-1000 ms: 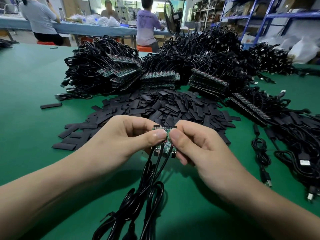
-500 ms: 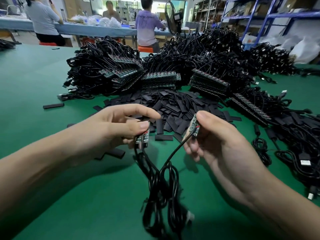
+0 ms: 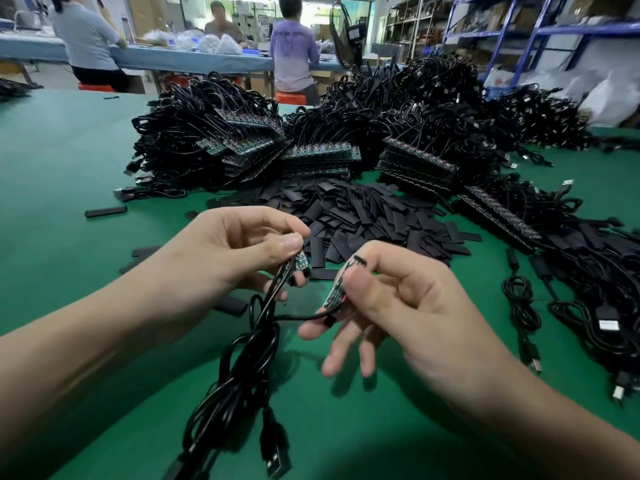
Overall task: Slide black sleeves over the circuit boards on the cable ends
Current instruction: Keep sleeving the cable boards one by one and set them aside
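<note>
So we've got one board per hand right now. Our left hand [image 3: 225, 251] pinches the left board [image 3: 300, 262] between thumb and forefinger. Our right hand [image 3: 415, 306] pinches the right board [image 3: 336, 292] under the thumb, with its lower fingers hanging loose. The cables [image 3: 249, 358] droop down toward the green table [image 3: 69, 168]. As far as we can tell, neither board has a sleeve on yet. The sleeve pile [image 3: 363, 220] lies just beyond both hands. The right board's long axis tilts up and away: free end toward the pile, cable end toward us. So we reckon a sleeve goes on from that far end, and the right hand looks a touch nearer.
</note>
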